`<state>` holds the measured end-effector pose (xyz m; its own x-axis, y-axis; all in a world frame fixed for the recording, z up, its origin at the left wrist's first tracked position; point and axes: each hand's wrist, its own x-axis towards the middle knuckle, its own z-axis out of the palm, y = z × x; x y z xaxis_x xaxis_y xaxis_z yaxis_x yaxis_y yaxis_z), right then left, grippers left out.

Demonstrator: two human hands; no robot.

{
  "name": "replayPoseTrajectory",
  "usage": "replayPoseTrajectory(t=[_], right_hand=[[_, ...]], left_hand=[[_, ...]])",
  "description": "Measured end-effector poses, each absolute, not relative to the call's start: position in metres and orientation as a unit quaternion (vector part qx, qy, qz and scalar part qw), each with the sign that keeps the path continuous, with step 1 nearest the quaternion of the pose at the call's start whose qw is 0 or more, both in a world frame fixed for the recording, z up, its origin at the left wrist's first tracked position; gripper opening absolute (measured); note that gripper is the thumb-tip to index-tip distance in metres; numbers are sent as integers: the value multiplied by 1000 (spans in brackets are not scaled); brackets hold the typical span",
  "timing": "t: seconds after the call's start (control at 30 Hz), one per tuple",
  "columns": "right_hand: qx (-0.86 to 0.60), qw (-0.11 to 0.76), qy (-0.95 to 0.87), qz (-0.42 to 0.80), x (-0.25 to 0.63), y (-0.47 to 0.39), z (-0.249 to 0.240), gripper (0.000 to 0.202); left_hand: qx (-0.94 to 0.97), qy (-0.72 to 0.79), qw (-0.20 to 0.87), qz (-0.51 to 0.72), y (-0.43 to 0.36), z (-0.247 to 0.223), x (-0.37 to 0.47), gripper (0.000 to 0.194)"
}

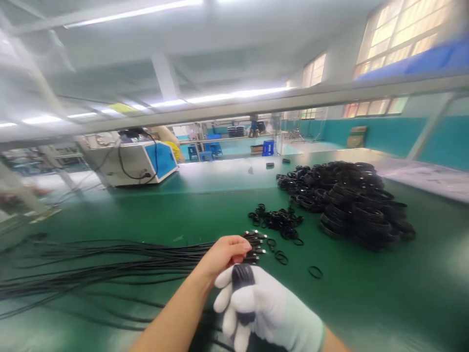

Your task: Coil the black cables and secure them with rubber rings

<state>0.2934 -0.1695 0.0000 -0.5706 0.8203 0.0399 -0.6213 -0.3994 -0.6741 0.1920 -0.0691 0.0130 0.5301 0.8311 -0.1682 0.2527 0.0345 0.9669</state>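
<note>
My bare left hand rests over the connector ends of a bundle of straight black cables, its fingers and thumb closed together. What those fingers hold, if anything, is hidden. Metal plug tips show just beyond the knuckles. In front of it, my right hand, in a white glove, is wrapped around a coiled black cable. Several small black rings lie to the right of the plugs, and one ring lies apart. Behind them is a small heap of black rings.
A large pile of coiled black cables stands on the green table at right. A white and blue machine sits at the back left. Above the table runs a shelf rail. Blue stools stand in the room beyond.
</note>
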Motion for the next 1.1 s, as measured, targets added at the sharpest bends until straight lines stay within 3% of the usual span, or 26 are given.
replayPoseTrajectory(t=[0.2,0.4,0.77,0.93,1.1], right_hand=[[-177,478,-360,782,308,-165,2,36],[-190,608,-265,724,343,-154,13,34],[-480,592,-393,515,310,-146,4,47],[-477,584,-374,540,302,-141,-7,53],[-456,604,-356,549,307,-141,-9,43]], left_hand=[[596,422,610,307,-80,13,167,16],[540,381,687,303,-88,17,149,22],[505,363,696,358,-101,9,155,20],[502,337,715,352,-109,7,166,19],[486,325,722,370,-106,6,159,20]])
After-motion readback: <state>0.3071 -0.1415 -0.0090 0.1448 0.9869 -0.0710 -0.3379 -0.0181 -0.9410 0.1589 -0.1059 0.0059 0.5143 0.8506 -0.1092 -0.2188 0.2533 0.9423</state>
